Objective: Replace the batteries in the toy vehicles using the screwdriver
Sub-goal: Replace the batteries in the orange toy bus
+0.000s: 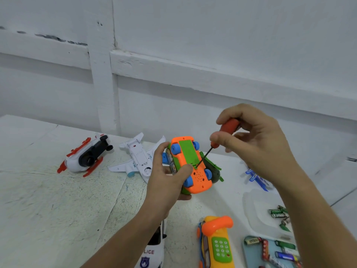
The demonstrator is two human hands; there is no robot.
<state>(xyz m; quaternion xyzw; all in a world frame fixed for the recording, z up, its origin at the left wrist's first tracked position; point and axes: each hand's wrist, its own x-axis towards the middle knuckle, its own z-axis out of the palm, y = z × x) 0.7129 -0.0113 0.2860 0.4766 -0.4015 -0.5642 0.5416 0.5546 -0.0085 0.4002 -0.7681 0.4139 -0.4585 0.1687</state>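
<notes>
Orange toy car (190, 167) is being held upside down above the surface (58, 209), with its blue wheels (175, 148) and green battery cover (187, 151) facing upward. The left hand (166, 182) is gripping the car body, with its fingers (160, 151) curling round the far side and the thumb pressing on the near edge of the cover. The right hand (257, 140) is pinching the red handle of the screwdriver (214, 145) between thumb and curled fingers. The dark shaft is slanting down and left, and its tip is meeting the edge of the green cover beside the speaker holes.

A white airplane (138, 157) is lying belly-up on the surface just behind the left hand. A white helicopter (87, 157) with red skids is lying farther left. A green toy (214, 167) is showing partly behind the car. A blue and white toy (257, 178) is lying beneath the right wrist. A yellow toy phone (218, 242) and a white police car (152, 252) are sitting at the near edge. A clear container (255, 209) is holding green batteries (278, 213). A light blue tray (251, 256) is holding assorted batteries (284, 255).
</notes>
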